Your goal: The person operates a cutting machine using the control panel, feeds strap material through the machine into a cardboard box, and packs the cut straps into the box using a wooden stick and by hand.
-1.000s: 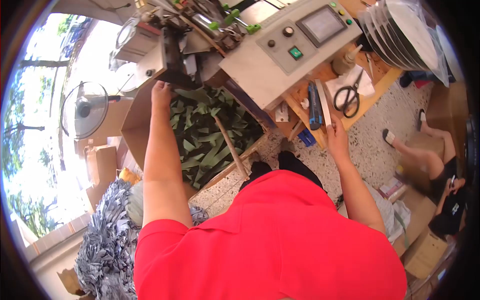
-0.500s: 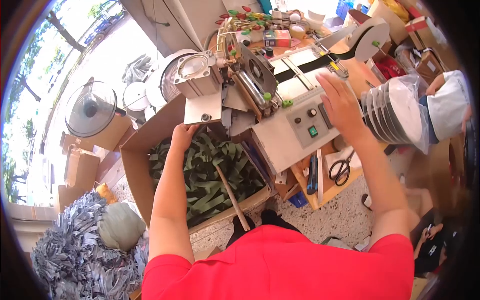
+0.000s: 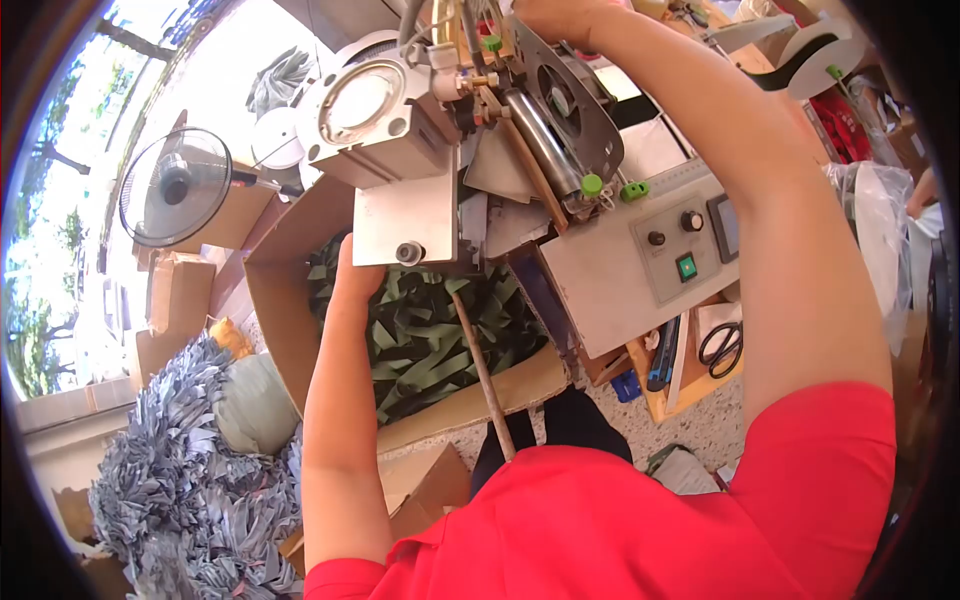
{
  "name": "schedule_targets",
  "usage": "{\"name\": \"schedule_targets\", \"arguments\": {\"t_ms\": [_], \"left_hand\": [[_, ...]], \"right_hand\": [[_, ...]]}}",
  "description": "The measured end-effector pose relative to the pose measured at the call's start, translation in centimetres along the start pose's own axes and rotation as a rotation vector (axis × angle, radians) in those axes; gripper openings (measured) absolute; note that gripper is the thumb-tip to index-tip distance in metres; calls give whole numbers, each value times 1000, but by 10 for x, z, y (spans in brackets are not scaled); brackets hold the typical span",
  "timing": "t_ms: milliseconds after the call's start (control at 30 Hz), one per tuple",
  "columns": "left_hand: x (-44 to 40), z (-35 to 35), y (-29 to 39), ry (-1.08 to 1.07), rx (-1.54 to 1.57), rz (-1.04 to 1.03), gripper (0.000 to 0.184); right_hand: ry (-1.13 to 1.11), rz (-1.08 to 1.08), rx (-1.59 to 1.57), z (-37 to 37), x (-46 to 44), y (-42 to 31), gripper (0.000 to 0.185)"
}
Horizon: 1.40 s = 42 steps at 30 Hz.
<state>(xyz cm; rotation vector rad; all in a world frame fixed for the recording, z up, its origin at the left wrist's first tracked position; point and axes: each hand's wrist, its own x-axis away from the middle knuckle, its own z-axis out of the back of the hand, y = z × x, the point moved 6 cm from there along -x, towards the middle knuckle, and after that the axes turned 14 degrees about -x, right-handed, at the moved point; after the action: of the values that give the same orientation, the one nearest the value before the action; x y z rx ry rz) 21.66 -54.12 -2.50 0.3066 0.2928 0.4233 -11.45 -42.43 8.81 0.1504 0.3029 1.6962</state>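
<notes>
A machine with a light metal block (image 3: 405,215) and a grey control panel (image 3: 640,260) stands in front of me. My left hand (image 3: 358,270) reaches behind the lower left edge of the block, its fingers hidden. Beneath lies a cardboard box (image 3: 285,300) of green fabric strips (image 3: 430,345), with a wooden stick (image 3: 485,380) leaning in it. My right hand (image 3: 555,18) is at the top edge of the view, beside the machine's dark round guard (image 3: 565,100). Its fingers are partly cut off, and what they touch cannot be made out.
Black scissors (image 3: 720,350) and a blue cutter (image 3: 663,355) lie on the wooden table at the right. A fan (image 3: 175,185) stands at the left, above a heap of grey-blue fabric strips (image 3: 190,480). Plastic-wrapped discs (image 3: 880,215) and part of another person's arm show at the far right.
My right hand has moved from the table edge, over the control panel, to the machine's far top side. My left hand stays by the metal block. The view has shifted.
</notes>
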Motion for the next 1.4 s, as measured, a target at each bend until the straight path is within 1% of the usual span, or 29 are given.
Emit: {"name": "schedule_targets", "arguments": {"t_ms": [100, 133, 233, 300, 333, 433, 500, 600, 667, 733, 767, 833, 867, 900, 967, 1000, 1033, 1067, 1133, 1167, 1233, 1300, 1400], "left_hand": [[8, 5, -6, -45, 127, 130, 18], [10, 8, -8, -49, 190, 176, 18], [15, 7, -28, -29, 258, 241, 21], [20, -1, -50, -27, 352, 283, 24], [18, 5, -42, -36, 314, 270, 25], [22, 7, -47, -59, 186, 296, 29], [29, 9, -51, -58, 186, 350, 30], [31, 12, -49, -68, 163, 345, 30], [35, 9, -55, -138, 125, 411, 30], [40, -1, -75, -189, 114, 448, 31], [41, 1, -77, -195, 69, 452, 27], [41, -1, -77, -213, -10, 452, 21], [40, -3, -81, -180, 3, 442, 31], [41, -6, -80, -181, 99, 447, 30], [40, -12, -84, -192, 66, 385, 28], [41, -15, -83, -140, 62, 314, 28], [41, -17, -81, -154, 50, 310, 28], [42, -20, -79, -171, 38, 307, 28], [45, -30, -79, -207, 35, 314, 30], [46, -36, -80, -227, 37, 311, 30], [47, -47, -87, -256, 36, 310, 30], [45, -52, -87, -253, 24, 299, 30], [41, -48, -73, -248, -56, 291, 27]], "right_hand": [[125, -195, -204, -8, 12, 7, 12], [197, -194, -192, -11, 12, 8, 14], [183, -237, -226, -21, 14, 15, 14], [245, -230, -210, -19, 16, 15, 14], [276, -226, -202, -19, 17, 14, 14], [299, -229, -241, -25, 17, 17, 13], [305, -233, -246, -29, 17, 18, 13], [269, -259, -232, -24, 15, 15, 13], [265, -265, -243, -20, 16, 11, 13], [301, -254, -281, -15, 17, 8, 19], [278, -308, -323, -5, 24, 3, 22], [224, -423, -402, 12, 48, -4, 30], [293, -340, -361, 9, 67, -2, 38], [269, -426, -325, 21, 93, -7, 39], [230, -592, -244, 48, 147, -18, 39], [280, -590, -253, 54, 178, -20, 43], [331, -589, -262, 59, 214, -21, 47], [384, -649, -267, 62, 256, -21, 51], [424, -897, -315, 67, 331, -35, 36], [413, -1085, -356, 71, 365, -51, 21], [537, -1104, -366, 60, 420, -94, 19], [618, -1046, -332, 58, 435, -135, 10], [636, -1190, -473, 43, 442, -161, 13]]}}
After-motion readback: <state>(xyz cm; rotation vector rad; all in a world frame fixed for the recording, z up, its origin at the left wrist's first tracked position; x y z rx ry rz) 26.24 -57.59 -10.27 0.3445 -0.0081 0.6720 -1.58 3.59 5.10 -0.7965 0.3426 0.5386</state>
